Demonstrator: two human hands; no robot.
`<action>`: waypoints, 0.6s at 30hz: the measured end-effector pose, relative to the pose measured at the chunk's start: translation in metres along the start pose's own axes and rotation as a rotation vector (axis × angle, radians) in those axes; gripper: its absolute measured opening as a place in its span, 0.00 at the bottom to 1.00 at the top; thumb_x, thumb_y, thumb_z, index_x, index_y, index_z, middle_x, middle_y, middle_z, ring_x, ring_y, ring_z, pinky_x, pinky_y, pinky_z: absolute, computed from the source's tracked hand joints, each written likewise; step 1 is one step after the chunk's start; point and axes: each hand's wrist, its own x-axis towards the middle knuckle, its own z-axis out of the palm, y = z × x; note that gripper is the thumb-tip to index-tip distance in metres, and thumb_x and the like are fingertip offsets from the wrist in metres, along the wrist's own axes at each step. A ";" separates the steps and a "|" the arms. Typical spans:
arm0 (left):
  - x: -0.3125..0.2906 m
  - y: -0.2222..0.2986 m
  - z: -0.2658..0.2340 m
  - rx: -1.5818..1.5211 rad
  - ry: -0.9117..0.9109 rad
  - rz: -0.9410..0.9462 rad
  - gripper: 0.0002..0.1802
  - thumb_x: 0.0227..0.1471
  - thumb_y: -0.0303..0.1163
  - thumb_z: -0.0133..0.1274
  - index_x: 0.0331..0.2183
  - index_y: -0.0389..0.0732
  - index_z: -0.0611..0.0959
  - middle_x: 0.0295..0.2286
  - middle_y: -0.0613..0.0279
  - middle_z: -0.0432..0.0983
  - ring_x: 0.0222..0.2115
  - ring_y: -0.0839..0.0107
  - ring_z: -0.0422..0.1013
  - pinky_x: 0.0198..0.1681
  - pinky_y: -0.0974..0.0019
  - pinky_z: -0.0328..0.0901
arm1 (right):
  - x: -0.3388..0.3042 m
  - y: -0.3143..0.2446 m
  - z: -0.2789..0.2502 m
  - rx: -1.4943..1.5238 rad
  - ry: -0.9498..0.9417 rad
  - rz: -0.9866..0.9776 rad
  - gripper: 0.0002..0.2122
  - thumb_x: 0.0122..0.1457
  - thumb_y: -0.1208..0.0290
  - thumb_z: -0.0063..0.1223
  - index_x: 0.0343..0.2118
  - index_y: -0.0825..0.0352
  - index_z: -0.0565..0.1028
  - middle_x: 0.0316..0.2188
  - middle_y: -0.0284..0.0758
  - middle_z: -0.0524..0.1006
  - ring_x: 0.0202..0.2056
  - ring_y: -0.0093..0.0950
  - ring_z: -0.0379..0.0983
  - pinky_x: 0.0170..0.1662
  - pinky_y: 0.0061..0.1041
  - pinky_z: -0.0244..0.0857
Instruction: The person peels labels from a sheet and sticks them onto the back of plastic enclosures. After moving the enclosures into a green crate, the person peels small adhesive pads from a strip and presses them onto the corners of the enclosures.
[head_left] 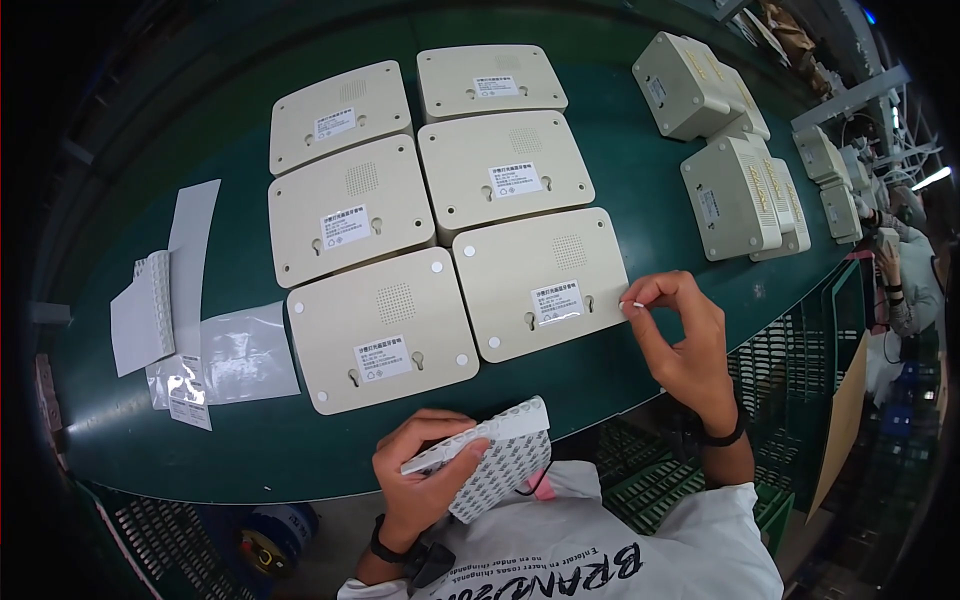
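My left hand grips a folded adhesive-pad sheet with patterned backing, in front of the table edge. Between thumb and forefinger of my right hand is a small white round pad, seen nearly edge-on. It is at the near right corner of a cream plastic speaker housing; I cannot tell whether it touches. White pads sit at both left corners of that housing; its far right corner shows a dark hole. The cream housing to its left has a white pad at each corner.
Several more cream housings lie label-up behind these two, dark holes at their corners. Others stand on edge at the right. White sheets and clear film lie at the left. Green crates are below the table; another person is far right.
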 end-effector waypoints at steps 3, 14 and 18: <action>0.001 0.000 0.000 0.002 -0.004 0.017 0.13 0.43 0.18 0.69 0.34 0.31 0.84 0.32 0.49 0.82 0.32 0.69 0.79 0.36 0.69 0.71 | 0.000 -0.002 0.000 -0.085 0.004 -0.061 0.08 0.56 0.85 0.59 0.36 0.72 0.71 0.33 0.39 0.79 0.34 0.27 0.79 0.39 0.25 0.72; 0.000 -0.003 -0.002 -0.013 -0.019 0.027 0.13 0.43 0.18 0.69 0.34 0.31 0.84 0.33 0.48 0.82 0.32 0.68 0.79 0.36 0.69 0.72 | -0.019 -0.031 0.010 -0.802 0.006 -0.419 0.10 0.53 0.85 0.59 0.39 0.73 0.73 0.40 0.43 0.81 0.37 0.40 0.80 0.38 0.30 0.74; -0.001 -0.003 -0.003 -0.014 -0.021 0.034 0.13 0.42 0.18 0.69 0.34 0.31 0.84 0.33 0.48 0.82 0.33 0.68 0.79 0.36 0.69 0.72 | -0.022 -0.028 0.004 -0.896 -0.089 -0.460 0.07 0.59 0.82 0.55 0.40 0.74 0.74 0.45 0.44 0.80 0.39 0.35 0.80 0.38 0.29 0.74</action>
